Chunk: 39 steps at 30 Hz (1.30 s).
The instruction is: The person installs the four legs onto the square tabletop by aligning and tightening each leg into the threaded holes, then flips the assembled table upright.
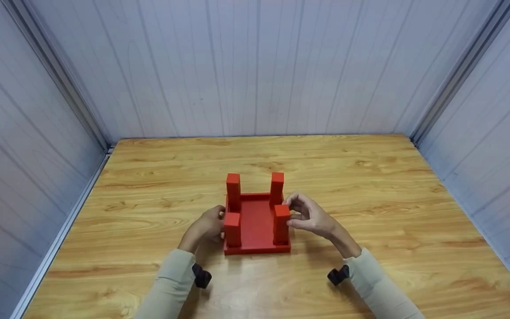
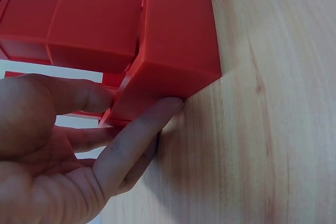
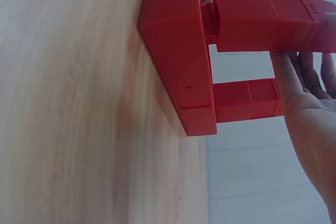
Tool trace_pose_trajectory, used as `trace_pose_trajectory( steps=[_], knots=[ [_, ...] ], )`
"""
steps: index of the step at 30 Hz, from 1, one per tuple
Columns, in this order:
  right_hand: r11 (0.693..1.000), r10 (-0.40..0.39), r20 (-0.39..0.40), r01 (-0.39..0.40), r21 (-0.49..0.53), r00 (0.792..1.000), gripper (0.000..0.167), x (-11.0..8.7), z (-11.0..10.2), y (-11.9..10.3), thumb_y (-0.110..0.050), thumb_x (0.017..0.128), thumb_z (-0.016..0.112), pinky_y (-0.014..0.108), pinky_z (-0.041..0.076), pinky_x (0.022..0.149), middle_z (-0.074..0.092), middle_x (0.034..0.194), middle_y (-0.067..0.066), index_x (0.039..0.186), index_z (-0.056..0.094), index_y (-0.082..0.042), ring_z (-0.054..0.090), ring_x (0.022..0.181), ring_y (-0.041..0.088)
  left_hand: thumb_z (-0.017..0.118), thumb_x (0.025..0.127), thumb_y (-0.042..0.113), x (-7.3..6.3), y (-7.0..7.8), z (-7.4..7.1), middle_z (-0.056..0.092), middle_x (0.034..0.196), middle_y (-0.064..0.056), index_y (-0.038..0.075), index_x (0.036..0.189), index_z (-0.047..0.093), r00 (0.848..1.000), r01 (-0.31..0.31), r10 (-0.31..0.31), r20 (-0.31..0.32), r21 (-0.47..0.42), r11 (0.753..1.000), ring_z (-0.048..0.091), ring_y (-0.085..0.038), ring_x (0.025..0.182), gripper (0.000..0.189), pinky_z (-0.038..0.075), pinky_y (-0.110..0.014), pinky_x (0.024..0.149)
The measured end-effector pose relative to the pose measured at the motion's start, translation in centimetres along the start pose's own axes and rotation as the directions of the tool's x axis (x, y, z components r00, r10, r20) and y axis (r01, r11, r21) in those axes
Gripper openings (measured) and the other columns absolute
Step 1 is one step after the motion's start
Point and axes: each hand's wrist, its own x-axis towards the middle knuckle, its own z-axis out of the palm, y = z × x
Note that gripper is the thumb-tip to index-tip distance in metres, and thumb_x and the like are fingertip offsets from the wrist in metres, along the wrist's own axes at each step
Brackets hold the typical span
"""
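A red rectangular base with a raised rim lies flat on the table, a square red post upright at each corner. My left hand holds the base's left side; in the left wrist view, the thumb is at the rim and a fingertip is low on the outer wall. With thumb and fingers, my right hand pinches the near right post near its top. In the right wrist view, a narrower neck shows between that post and the base rim.
The near left post, far left post and far right post stand on the base. Wood-grain table surrounds it, with pale panel walls behind and at both sides. Each wrist carries a small black device.
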Motion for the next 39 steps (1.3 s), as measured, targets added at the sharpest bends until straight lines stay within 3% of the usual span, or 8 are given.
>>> trace_pose_trajectory(
  steps=[5, 14, 18, 23, 26, 30, 35, 39],
  knots=[
    [0.999, 0.011, 0.008, -0.01, -0.042, 1.0, 0.04, 0.02, -0.09, -0.2, 0.001, 0.086, 0.063, 0.029, 0.05, 0.089, 0.046, 0.119, 0.011, 0.117, 0.04, 0.011, 0.053, 0.11, 0.017, 0.057, 0.092, 0.009, 0.01, -0.05, -0.03, 0.055, 0.112, -0.016, 0.0, 0.13, 0.048, 1.0, 0.003, -0.003, 0.0, -0.008, 1.0, 0.059, -0.024, 0.075, 0.039, 0.055, -0.04, 0.06],
    [0.982, 0.051, -0.014, -0.053, -0.183, 0.999, 0.032, -0.22, -0.09, -0.5, -0.015, 0.098, 0.051, 0.024, 0.043, 0.092, 0.05, 0.132, 0.019, 0.126, 0.056, -0.003, 0.049, 0.115, 0.013, 0.057, 0.091, 0.007, -0.15, -0.05, -0.06, 0.055, 0.115, -0.019, -0.001, 0.129, 0.049, 1.0, -0.013, 0.013, -0.012, -0.013, 1.0, 0.06, -0.027, 0.079, 0.04, 0.055, -0.039, 0.058],
    [0.99, 0.026, 0.035, -0.021, -0.141, 0.999, 0.035, -0.04, -0.08, -0.69, -0.015, 0.099, 0.048, 0.026, 0.044, 0.094, 0.051, 0.134, 0.021, 0.131, 0.055, -0.001, 0.051, 0.117, 0.016, 0.056, 0.092, 0.007, -0.14, -0.11, -0.08, 0.056, 0.107, -0.017, -0.001, 0.128, 0.048, 1.0, -0.021, 0.021, -0.006, 0.005, 1.0, 0.06, -0.025, 0.072, 0.038, 0.055, -0.039, 0.058],
    [0.998, -0.046, 0.131, 0.038, 0.059, 0.99, 0.038, 0.34, -0.03, -0.69, -0.006, 0.098, 0.043, 0.034, 0.046, 0.098, 0.048, 0.128, 0.036, 0.132, 0.046, 0.013, 0.052, 0.12, 0.034, 0.054, 0.094, 0.009, -0.23, -0.1, -0.09, 0.056, 0.101, -0.015, 0.0, 0.132, 0.046, 1.0, -0.017, 0.017, 0.005, -0.008, 1.0, 0.059, -0.022, 0.067, 0.04, 0.055, -0.039, 0.06],
    [0.991, -0.057, 0.154, 0.037, 0.13, 0.986, 0.038, 0.42, -0.03, -0.59, -0.002, 0.097, 0.042, 0.035, 0.045, 0.098, 0.049, 0.127, 0.035, 0.13, 0.044, 0.017, 0.053, 0.118, 0.035, 0.055, 0.094, 0.009, -0.29, -0.11, -0.1, 0.056, 0.104, -0.017, -0.001, 0.134, 0.045, 1.0, -0.01, 0.01, 0.008, -0.019, 1.0, 0.059, -0.022, 0.07, 0.043, 0.056, -0.039, 0.06],
    [0.992, -0.021, 0.138, 0.003, 0.126, 0.99, 0.039, 0.41, -0.02, -0.56, -0.004, 0.096, 0.046, 0.032, 0.044, 0.099, 0.052, 0.13, 0.028, 0.129, 0.046, 0.016, 0.052, 0.119, 0.026, 0.055, 0.093, 0.009, -0.32, -0.11, -0.13, 0.056, 0.113, -0.018, -0.001, 0.134, 0.045, 1.0, -0.009, 0.009, -0.001, -0.017, 1.0, 0.06, -0.023, 0.074, 0.043, 0.056, -0.04, 0.061],
    [0.994, 0.024, 0.115, -0.036, 0.102, 0.993, 0.039, 0.33, 0.08, -0.77, -0.006, 0.094, 0.05, 0.031, 0.044, 0.097, 0.048, 0.13, 0.032, 0.128, 0.047, 0.014, 0.053, 0.116, 0.022, 0.056, 0.093, 0.01, -0.32, -0.08, -0.06, 0.055, 0.117, -0.019, 0.0, 0.133, 0.046, 1.0, -0.013, 0.013, -0.006, -0.034, 0.999, 0.061, -0.024, 0.075, 0.042, 0.056, -0.04, 0.062],
    [0.996, 0.069, 0.082, -0.074, 0.051, 0.994, 0.037, 0.23, 0.17, -0.92, -0.009, 0.093, 0.056, 0.028, 0.049, 0.087, 0.049, 0.126, 0.029, 0.125, 0.05, 0.009, 0.054, 0.111, 0.017, 0.056, 0.093, 0.01, -0.29, -0.05, -0.01, 0.056, 0.116, -0.019, 0.0, 0.132, 0.047, 1.0, -0.02, 0.019, -0.011, -0.028, 0.999, 0.061, -0.025, 0.074, 0.041, 0.056, -0.04, 0.061]
  ],
)
